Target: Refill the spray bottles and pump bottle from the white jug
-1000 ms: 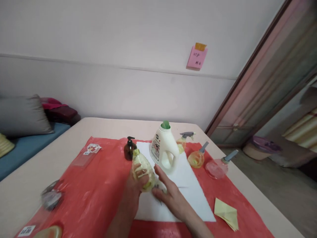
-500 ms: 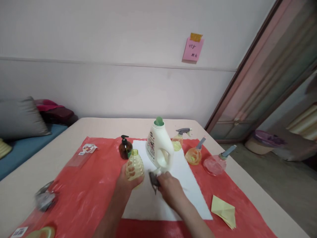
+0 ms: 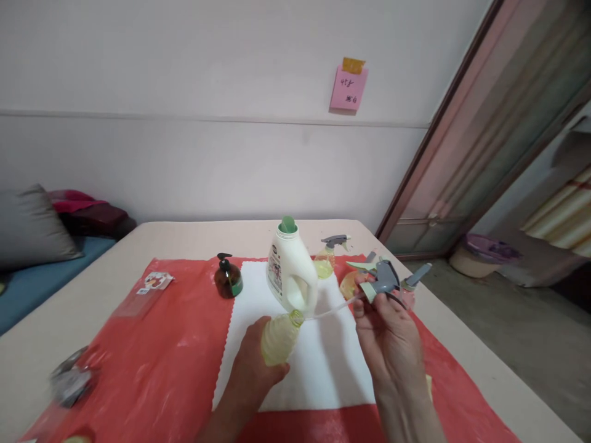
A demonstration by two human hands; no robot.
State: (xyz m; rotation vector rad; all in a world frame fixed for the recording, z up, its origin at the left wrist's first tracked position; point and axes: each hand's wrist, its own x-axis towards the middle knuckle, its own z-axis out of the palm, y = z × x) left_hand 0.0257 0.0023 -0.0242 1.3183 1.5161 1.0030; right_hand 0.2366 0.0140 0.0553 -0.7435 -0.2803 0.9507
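Note:
My left hand point(image 3: 258, 354) is wrapped round a yellow ribbed spray bottle point(image 3: 279, 337), which leans to the right with its neck uncapped. In my right hand point(image 3: 388, 326) is a grey and pale green trigger sprayer head point(image 3: 383, 280), held up to the right of the bottle. Its thin clear dip tube point(image 3: 335, 309) stretches leftward, with its end at the bottle's mouth; I cannot tell how far inside it reaches. Just behind stands a white detergent jug point(image 3: 290, 271) with a green piece in its opening.
A brown pump bottle point(image 3: 228, 278) stands left of the white mat point(image 3: 323, 375) on red sheeting point(image 3: 170, 344). More spray bottles, including a yellow one point(image 3: 324, 263), stand at the right. A plastic packet point(image 3: 154, 283) and a grey crumpled item point(image 3: 71, 378) lie at the left.
My right hand has lifted the sprayer head up and to the right and turned it, bringing its tube toward the bottle. My left hand has tilted the bottle rightward and moved it right.

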